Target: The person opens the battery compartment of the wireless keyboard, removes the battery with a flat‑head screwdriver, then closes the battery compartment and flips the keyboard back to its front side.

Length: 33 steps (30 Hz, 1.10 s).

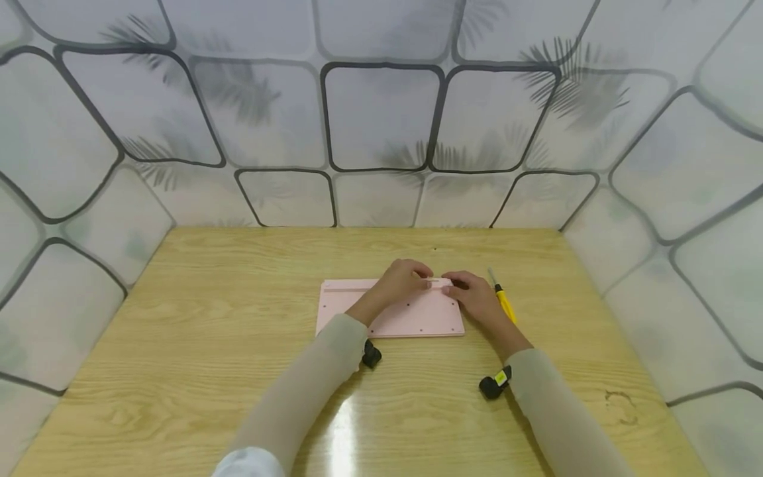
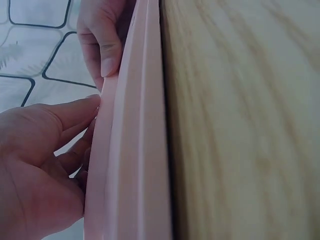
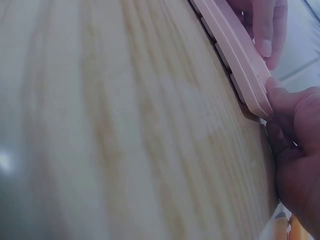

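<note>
A pink keyboard [image 1: 411, 318] lies face down on the table, its back dotted with several small dark holes or screws. Keys [image 3: 239, 89] show beneath its edge in the right wrist view. At the far edge, my left hand [image 1: 401, 281] has its thumb on the raised strip with fingers curled behind. My right hand [image 1: 477, 298] pinches the far right corner, thumb above and fingers below in the right wrist view. A thin light line shows on the strip between both hands; what it is cannot be made out.
A screwdriver [image 1: 505, 303] with a yellow handle lies just right of my right hand, tip pointing away. The wooden table [image 1: 208, 331] meets patterned cloth walls [image 1: 381, 119] at the back and both sides.
</note>
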Each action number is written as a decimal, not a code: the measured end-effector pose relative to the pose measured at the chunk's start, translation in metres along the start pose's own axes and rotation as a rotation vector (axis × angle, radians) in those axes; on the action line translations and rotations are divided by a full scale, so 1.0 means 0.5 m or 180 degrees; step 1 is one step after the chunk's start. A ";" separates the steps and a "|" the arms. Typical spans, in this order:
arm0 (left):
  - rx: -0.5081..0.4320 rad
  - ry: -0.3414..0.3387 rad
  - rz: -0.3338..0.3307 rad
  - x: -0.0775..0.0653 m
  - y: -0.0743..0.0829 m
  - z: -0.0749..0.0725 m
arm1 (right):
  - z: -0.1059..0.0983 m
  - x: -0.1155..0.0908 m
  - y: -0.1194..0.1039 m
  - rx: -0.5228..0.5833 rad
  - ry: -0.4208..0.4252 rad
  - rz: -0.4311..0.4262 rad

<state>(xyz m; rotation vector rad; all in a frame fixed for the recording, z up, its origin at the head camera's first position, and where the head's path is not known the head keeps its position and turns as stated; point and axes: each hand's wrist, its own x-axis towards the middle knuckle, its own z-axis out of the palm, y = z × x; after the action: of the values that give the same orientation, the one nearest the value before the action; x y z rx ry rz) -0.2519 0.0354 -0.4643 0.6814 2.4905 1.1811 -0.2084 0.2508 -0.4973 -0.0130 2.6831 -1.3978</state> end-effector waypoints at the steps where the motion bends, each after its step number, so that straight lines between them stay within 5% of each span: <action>1: 0.0012 -0.0004 0.0000 0.001 0.002 -0.001 | 0.000 0.000 -0.001 -0.0005 0.0004 0.0002; 33: -0.0059 -0.0129 0.0065 0.003 -0.008 -0.006 | 0.004 0.000 0.004 -0.0053 0.0046 -0.0106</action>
<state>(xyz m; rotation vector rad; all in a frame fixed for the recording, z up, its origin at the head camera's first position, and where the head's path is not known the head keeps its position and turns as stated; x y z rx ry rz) -0.2559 0.0320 -0.4656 0.7205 2.4418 1.1842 -0.2081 0.2505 -0.4999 -0.0494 2.7185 -1.3902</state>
